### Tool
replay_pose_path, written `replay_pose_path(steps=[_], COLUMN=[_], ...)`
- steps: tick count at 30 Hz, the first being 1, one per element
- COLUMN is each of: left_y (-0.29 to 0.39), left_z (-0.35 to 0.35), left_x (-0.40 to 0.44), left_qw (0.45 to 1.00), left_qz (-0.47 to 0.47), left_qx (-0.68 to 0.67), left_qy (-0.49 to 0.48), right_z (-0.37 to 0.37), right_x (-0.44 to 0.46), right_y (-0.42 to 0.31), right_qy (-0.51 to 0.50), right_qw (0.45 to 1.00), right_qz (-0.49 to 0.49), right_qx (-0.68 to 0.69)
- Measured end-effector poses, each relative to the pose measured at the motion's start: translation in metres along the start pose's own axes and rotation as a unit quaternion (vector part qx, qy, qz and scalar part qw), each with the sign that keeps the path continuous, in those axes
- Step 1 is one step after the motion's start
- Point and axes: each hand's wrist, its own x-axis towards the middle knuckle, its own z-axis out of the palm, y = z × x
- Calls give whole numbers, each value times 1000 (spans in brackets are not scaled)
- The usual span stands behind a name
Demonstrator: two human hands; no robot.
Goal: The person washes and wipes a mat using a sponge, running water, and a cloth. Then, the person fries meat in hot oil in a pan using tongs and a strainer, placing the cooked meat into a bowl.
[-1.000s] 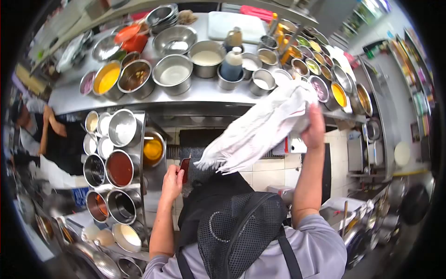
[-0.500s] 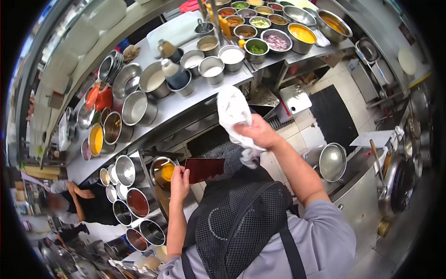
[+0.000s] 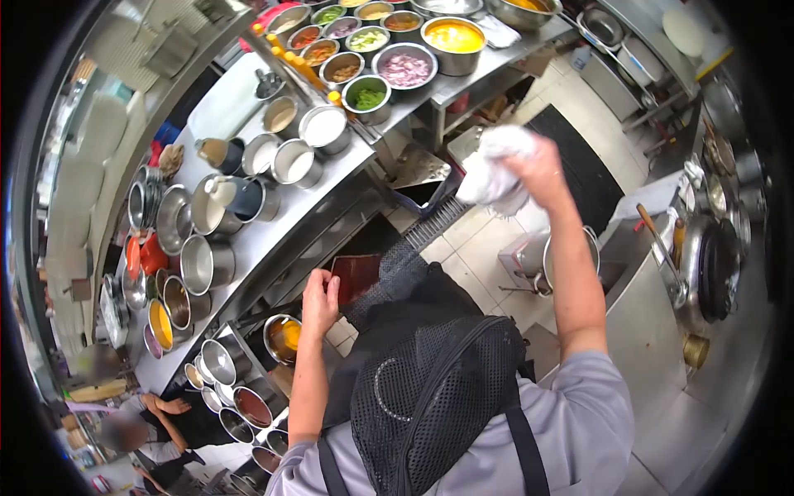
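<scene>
My left hand (image 3: pixel 319 302) is closed on the near edge of a flat, dark reddish-brown rectangular piece (image 3: pixel 356 277), held low in front of my body. What it is made of I cannot tell. Below that hand sits a metal pot with something yellow-orange in it (image 3: pixel 289 335), partly shadowed. Out to the right, over the tiled floor, my right hand (image 3: pixel 542 172) grips a bunched white cloth (image 3: pixel 499 169). The cloth hangs from the fingers and touches nothing else that I can see.
A steel counter (image 3: pixel 318 188) runs along the front with bowls of chopped vegetables and sauces. Metal pots (image 3: pixel 252 407) stand at the lower left, near another person (image 3: pixel 165 422) with folded arms. At right are a stove area with a black wok (image 3: pixel 715 269) and a dark floor mat (image 3: pixel 579 153).
My right hand has swung right and slightly up with the cloth. The left hand stays on the flat piece, which now shows shorter. The whole view has shifted, with the counter lower and further left.
</scene>
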Motion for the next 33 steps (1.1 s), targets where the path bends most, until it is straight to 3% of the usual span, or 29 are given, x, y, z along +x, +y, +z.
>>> replay_pose_path(steps=[2,3,5,7,8,9,10,11,13,15,16,17,19,21,23,25,26,27,29,31,32,33], left_y=[9,12,17,19,21,22,8,12,20,19,18,15,12,-19,12,32,24,18,45,42,78,90], left_z=[4,7,10,11,9,6,10,6,-5,-11,-14,-15,-12,11,22,29,51,75,88,128,99,90], left_x=[19,27,43,53,55,59,61,62,62,63,66,69,75,87,91,96,103,110,110,123,118,116], left_qw=[1000,999,999,995,996,997,994,993,991,990,988,986,981,970,925,932,944,917,899,905,894,884], left_qz=[16,26,35,92,69,45,46,36,31,37,48,65,42,56,48,61,167,202,92,85,24,41], left_qx=[-5,-11,-11,-26,-47,-66,-99,-112,-131,-135,-136,-140,-170,-205,-358,-315,-244,-296,-316,-277,-273,-297], left_qy=[-17,-21,-31,-7,-16,-23,-13,-18,-20,-32,-50,-67,-88,-115,-113,-171,-146,-175,-287,-312,-354,-359], right_z=[-30,-52,-70,-71,-85,-75,-45,-9,44,80,92,95,77,68,73,90,99,114,139,163,174,183], right_x=[2,-2,-24,-55,-78,-114,-145,-162,-180,-173,-153,-145,-128,-92,-63,-43,-37,-33,-28,-33,-40,-47], right_y=[-31,-32,-26,41,120,191,216,229,207,199,149,152,160,102,55,37,31,21,17,19,22,22], right_qy=[136,184,254,305,183,157,145,140,49,92,96,118,62,95,139,188,176,199,184,217,249,271], right_qw=[986,977,960,935,898,847,755,762,716,721,730,732,790,895,882,945,941,938,938,971,964,930], right_qz=[-48,-101,-87,76,192,305,394,416,409,422,409,396,389,308,252,132,119,116,88,-8,-67,-121], right_qx=[78,34,78,162,353,407,504,476,564,542,539,542,469,307,372,235,265,261,279,102,-59,-217])
